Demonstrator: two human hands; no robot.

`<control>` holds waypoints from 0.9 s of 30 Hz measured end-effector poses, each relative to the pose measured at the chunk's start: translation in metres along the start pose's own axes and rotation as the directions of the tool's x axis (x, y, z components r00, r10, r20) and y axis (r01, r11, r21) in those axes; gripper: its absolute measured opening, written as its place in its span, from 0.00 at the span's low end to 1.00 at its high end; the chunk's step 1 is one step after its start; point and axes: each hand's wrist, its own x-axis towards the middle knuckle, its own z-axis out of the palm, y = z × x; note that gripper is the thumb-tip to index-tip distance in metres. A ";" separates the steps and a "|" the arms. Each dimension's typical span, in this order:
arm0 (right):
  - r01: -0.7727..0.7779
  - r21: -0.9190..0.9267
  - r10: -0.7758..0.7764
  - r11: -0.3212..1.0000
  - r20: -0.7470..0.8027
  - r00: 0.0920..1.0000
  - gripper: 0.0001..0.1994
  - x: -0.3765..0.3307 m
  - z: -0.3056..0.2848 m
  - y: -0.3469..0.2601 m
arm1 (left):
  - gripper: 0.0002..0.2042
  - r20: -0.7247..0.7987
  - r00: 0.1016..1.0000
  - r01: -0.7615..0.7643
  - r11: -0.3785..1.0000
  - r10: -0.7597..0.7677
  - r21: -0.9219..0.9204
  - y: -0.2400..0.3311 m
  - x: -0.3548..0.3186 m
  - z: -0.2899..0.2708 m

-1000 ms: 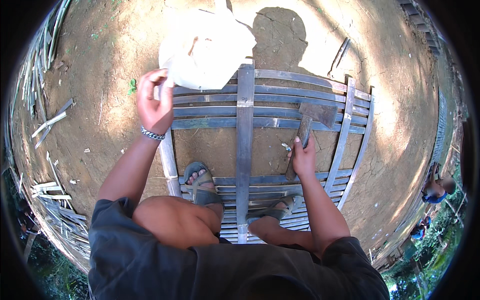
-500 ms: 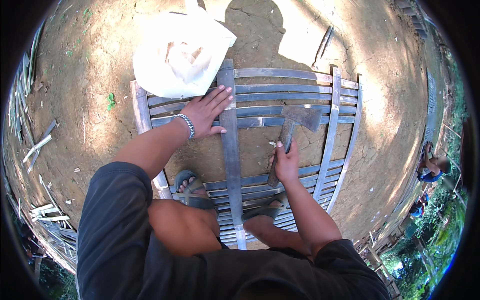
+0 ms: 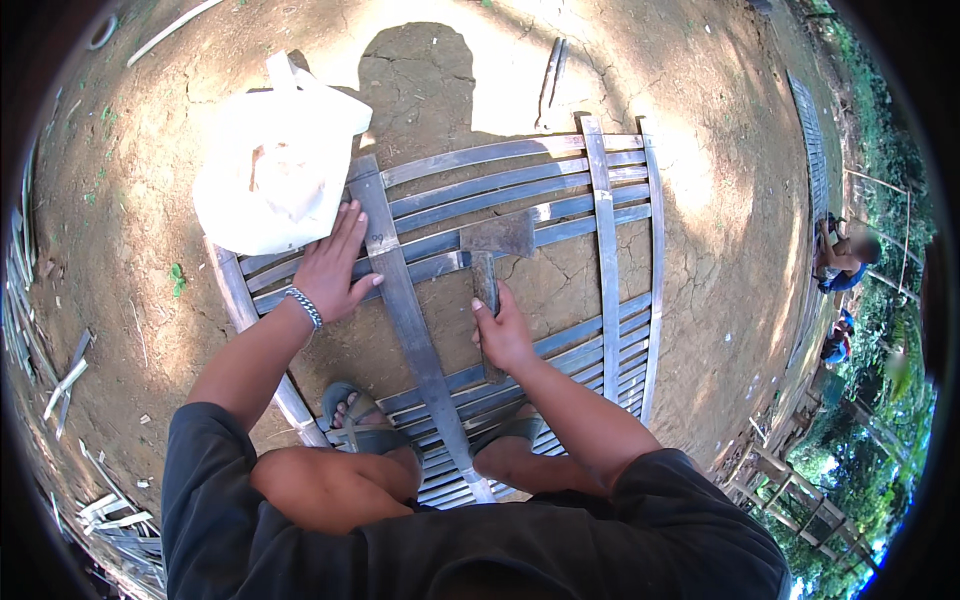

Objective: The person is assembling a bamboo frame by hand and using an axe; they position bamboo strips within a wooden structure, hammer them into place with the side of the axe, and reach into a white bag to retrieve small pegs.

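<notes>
My right hand is closed round the wooden handle of a hatchet. Its broad dark head lies over the far slats of a bamboo slat panel, between the middle and right crosspieces. My left hand rests flat with fingers stretched, touching the panel's far slats just left of the middle crosspiece. Past its fingertips sits a white sack, overlapping the panel's far left corner. My sandalled feet are at the near slats, either side of the middle crosspiece.
A dark, narrow two-legged tool lies on the dirt beyond the panel. Split bamboo scraps are piled at the left. Another person sits at the far right beside a long slatted panel.
The whole scene has shifted left as my view swung right. The hatchet has come nearer the middle crosspiece, its handle more upright in the view. My left hand stays on the slats.
</notes>
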 end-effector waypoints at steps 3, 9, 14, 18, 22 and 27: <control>-0.010 0.033 0.010 0.999 0.010 1.000 0.28 0.002 -0.001 0.008 | 0.46 -0.020 0.988 0.154 0.988 -0.153 0.009 -0.015 0.002 0.001; -0.049 0.053 0.045 0.997 0.072 0.996 0.23 0.010 -0.010 0.013 | 0.43 -0.034 0.982 0.186 0.968 -0.183 0.169 -0.029 0.006 0.000; -0.044 0.037 0.042 0.998 0.071 0.997 0.19 0.016 -0.015 0.021 | 0.39 -0.123 0.987 0.101 0.994 -0.105 -0.037 -0.014 -0.007 0.006; -0.051 0.026 0.049 0.998 0.074 0.996 0.18 0.020 -0.017 0.023 | 0.24 -0.367 0.919 -0.241 0.941 0.142 -0.239 -0.001 -0.032 0.004; -0.055 -0.003 0.056 0.998 0.051 0.997 0.18 0.022 -0.012 0.025 | 0.11 -0.602 0.795 -0.309 0.904 0.075 -0.295 0.008 -0.040 -0.024; -0.027 -0.008 0.027 1.000 0.057 0.998 0.16 0.022 -0.015 0.032 | 0.07 -0.760 0.597 -0.059 0.931 -0.258 -0.362 -0.028 -0.007 -0.055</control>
